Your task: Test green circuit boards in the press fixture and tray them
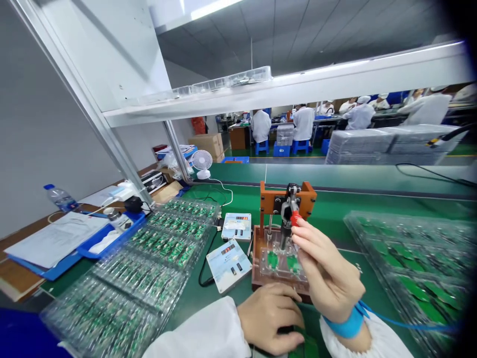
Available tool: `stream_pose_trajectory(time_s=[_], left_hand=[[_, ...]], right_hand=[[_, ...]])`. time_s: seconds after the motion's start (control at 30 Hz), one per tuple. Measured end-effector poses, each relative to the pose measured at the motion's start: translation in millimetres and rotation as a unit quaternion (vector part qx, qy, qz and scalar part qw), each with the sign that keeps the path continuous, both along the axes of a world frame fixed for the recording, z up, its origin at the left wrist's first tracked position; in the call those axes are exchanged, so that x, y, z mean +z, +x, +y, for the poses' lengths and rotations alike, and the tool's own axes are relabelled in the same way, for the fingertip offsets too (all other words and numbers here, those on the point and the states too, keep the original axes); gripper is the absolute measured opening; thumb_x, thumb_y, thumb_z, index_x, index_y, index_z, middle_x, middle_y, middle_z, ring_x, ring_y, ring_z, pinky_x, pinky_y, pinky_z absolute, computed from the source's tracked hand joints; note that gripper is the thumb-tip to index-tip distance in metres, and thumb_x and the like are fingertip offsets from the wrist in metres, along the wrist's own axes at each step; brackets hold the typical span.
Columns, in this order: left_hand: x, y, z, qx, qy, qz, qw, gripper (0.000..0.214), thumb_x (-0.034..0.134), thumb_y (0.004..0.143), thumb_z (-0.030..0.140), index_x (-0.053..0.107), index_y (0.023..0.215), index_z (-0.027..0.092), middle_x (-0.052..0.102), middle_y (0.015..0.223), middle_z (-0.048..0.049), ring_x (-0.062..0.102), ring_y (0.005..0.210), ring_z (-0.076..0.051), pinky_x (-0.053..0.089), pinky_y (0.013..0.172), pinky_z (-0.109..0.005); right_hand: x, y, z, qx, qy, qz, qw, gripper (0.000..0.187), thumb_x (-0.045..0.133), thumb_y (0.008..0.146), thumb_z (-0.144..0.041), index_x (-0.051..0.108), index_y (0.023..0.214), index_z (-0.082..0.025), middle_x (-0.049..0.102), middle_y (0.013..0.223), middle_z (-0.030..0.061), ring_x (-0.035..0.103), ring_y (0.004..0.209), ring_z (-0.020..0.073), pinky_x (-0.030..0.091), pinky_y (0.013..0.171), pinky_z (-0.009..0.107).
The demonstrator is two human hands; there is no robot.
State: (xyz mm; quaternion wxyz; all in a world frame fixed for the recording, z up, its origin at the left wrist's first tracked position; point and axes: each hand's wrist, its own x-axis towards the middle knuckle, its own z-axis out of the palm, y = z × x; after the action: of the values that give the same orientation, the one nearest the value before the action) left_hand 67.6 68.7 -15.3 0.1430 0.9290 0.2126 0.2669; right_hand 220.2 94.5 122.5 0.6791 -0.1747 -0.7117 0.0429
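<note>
My right hand (328, 268), with a blue band at its wrist, is closed on the red handle (296, 218) of a toggle clamp (287, 206). This clamp is mounted on an orange-brown test fixture (266, 199). Under the clamp, a clear plate holds green circuit boards (273, 259) in the fixture's base. My left hand (271, 315) lies low at the fixture's front edge, fingers curled and pointing right. Whatever its fingers may hold is hidden. Just beside its thumb, a green piece (308, 348) shows at the bottom edge.
Two white display boxes (229, 265) with red digits stand left of the fixture. Clear trays of circuit boards (149, 268) cover the left side, and more trays (406, 263) stand right. Behind are a small fan (201, 162) and an overhead shelf (223, 99). People in white work far off.
</note>
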Motion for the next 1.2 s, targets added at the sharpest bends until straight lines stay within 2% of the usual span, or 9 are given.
stream_pose_trajectory(time_s=[0.17,0.3,0.43,0.53,0.6,0.7,0.8,0.93,1.2], left_hand=[[9.6,1,-5,-0.013,0.003,0.050,0.999,0.021,0.057,0.104,0.035,0.069,0.096,0.020,0.079,0.105,0.0017,0.060,0.129,-0.019,0.038,0.120,-0.036],[22.1,-3,-11,-0.023,-0.012,0.026,0.999,0.028,0.052,0.107,0.035,0.071,0.096,0.018,0.079,0.101,-0.0022,0.072,0.102,-0.017,0.036,0.121,-0.038],[76.1,-29,-10,0.036,-0.140,-0.072,0.987,0.032,0.054,0.105,0.038,0.074,0.094,0.017,0.079,0.090,-0.0049,0.073,0.084,-0.016,0.056,0.087,-0.026],[122.9,-63,11,0.129,-0.201,-0.053,0.970,0.023,0.066,0.099,0.037,0.076,0.088,0.019,0.078,0.087,-0.0022,0.073,0.082,-0.017,0.054,0.083,-0.026],[137.6,-84,34,0.244,-0.169,0.043,0.954,0.012,0.069,0.097,0.030,0.076,0.098,0.021,0.078,0.100,-0.0022,0.071,0.098,-0.020,0.053,0.095,-0.030],[130.2,-106,71,0.322,-0.158,0.210,0.910,0.062,0.089,0.078,0.032,0.067,0.134,0.020,0.058,0.149,-0.0132,0.049,0.142,-0.034,0.039,0.120,-0.045],[108.8,-113,93,0.322,-0.186,0.335,0.866,0.106,0.096,0.064,0.049,0.050,0.154,0.018,0.025,0.170,-0.0192,0.015,0.158,-0.046,0.022,0.127,-0.059],[95.0,-113,98,0.296,-0.179,0.396,0.851,0.118,0.090,0.065,0.064,0.039,0.161,0.018,0.012,0.173,-0.0179,0.001,0.160,-0.044,0.014,0.129,-0.058],[97.0,-111,100,0.301,-0.199,0.431,0.827,0.123,0.089,0.065,0.065,0.033,0.164,0.017,0.013,0.173,-0.0158,0.001,0.159,-0.046,0.018,0.128,-0.060]], right_hand=[[2.3,4,0,0.005,-0.013,-0.005,1.000,0.059,0.062,0.088,0.009,0.069,0.136,-0.025,0.070,0.140,-0.0001,0.065,0.132,0.0226,0.055,0.115,0.035],[0.7,5,1,0.007,-0.019,-0.006,1.000,0.055,0.060,0.090,0.007,0.070,0.134,-0.024,0.070,0.139,-0.0004,0.065,0.132,0.0225,0.054,0.115,0.034],[-2.0,1,0,0.010,-0.020,0.006,1.000,0.057,0.059,0.090,0.008,0.068,0.137,-0.024,0.069,0.140,0.0001,0.064,0.133,0.0238,0.054,0.116,0.037],[-3.3,-3,-1,-0.001,-0.013,0.014,1.000,0.058,0.061,0.089,0.008,0.068,0.137,-0.024,0.069,0.140,0.0000,0.064,0.133,0.0240,0.054,0.116,0.039],[-3.8,-5,0,-0.009,-0.002,0.022,1.000,0.060,0.061,0.089,0.009,0.067,0.138,-0.025,0.070,0.139,0.0000,0.065,0.133,0.0248,0.052,0.119,0.043],[-4.3,-5,1,-0.009,0.007,0.024,1.000,0.061,0.059,0.089,0.010,0.066,0.139,-0.025,0.071,0.137,0.0000,0.064,0.133,0.0253,0.050,0.121,0.047],[-4.4,-3,2,0.000,0.000,0.023,1.000,0.061,0.059,0.090,0.010,0.066,0.140,-0.025,0.071,0.138,0.0005,0.063,0.135,0.0253,0.052,0.119,0.045],[-3.7,-1,3,0.028,-0.005,0.022,0.999,0.059,0.056,0.091,0.010,0.068,0.137,-0.025,0.072,0.135,0.0012,0.064,0.133,0.0263,0.054,0.117,0.046],[-4.2,1,3,0.038,-0.020,0.030,0.999,0.058,0.056,0.091,0.010,0.069,0.135,-0.025,0.074,0.132,0.0022,0.065,0.133,0.0265,0.056,0.114,0.044]])
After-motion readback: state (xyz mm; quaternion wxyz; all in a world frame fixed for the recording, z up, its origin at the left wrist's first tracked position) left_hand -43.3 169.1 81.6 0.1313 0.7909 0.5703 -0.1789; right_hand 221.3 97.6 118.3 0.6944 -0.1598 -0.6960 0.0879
